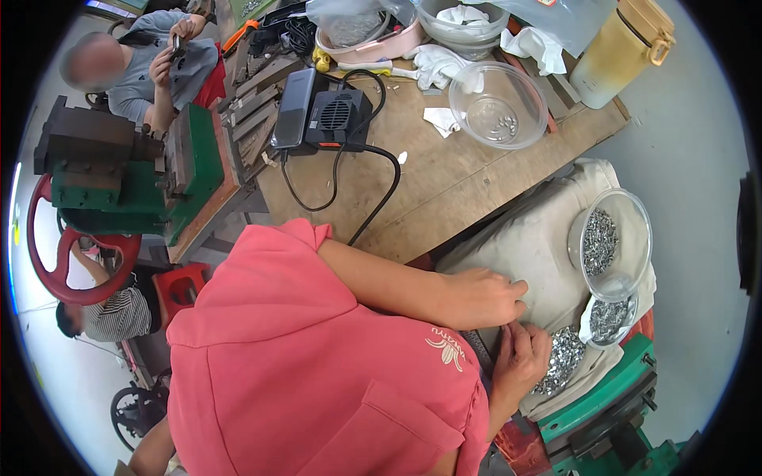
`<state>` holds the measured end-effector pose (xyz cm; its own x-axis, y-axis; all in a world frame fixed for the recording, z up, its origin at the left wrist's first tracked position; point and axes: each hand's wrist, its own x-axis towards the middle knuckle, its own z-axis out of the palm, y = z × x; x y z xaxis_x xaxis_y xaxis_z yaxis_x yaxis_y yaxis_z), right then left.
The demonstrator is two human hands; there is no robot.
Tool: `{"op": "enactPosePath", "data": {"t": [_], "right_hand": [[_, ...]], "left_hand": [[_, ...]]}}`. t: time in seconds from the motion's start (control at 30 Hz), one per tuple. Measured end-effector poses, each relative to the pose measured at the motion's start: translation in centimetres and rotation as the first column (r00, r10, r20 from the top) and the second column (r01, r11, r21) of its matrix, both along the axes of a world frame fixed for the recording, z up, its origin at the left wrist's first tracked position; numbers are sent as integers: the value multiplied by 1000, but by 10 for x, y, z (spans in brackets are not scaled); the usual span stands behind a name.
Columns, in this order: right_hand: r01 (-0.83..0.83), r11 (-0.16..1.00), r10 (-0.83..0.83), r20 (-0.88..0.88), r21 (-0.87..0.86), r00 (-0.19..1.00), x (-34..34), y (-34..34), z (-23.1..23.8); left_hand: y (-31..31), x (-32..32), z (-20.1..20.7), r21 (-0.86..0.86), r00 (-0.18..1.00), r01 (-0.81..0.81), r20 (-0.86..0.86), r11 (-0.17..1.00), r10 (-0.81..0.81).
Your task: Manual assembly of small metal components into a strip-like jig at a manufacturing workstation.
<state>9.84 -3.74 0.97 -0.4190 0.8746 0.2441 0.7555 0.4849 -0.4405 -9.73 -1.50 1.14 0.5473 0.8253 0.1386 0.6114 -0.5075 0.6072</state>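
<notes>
A wooden workbench (468, 182) is seen above a beige cloth (540, 238) draped by its near right edge. On the cloth's right edge a clear round container (627, 218) of small metal parts is set. The left hand (480, 297) is laid flat on the cloth, fingers extended and together, holding nothing. The right hand (520, 357) is curled just below it, fingertips pinched; whether a part is held cannot be told. A pile of small metal parts (565, 357) lies touching the right hand, at the cloth's near edge.
</notes>
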Motion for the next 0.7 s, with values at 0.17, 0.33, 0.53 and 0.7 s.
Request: {"op": "enactPosePath", "data": {"t": [0.17,0.33,0.53,0.7], "right_hand": [[18,999,-18,-14,34,1000,-5,1,-5],[-15,1000,15,-42,-1,999,-2,5,-1],[-41,998,39,-23,-53,999,5,4,2],[29,999,-29,-13,39,1000,2,-3,-3]], "left_hand": [[1,-1,-2,12,1000,0,-10,1000,0],[3,-2,-7,37,1000,-1,8,999,0],[-1,0,-5,14,1000,-19,22,1000,19],[1,0,1,0,997,73,-15,997,-73]]}}
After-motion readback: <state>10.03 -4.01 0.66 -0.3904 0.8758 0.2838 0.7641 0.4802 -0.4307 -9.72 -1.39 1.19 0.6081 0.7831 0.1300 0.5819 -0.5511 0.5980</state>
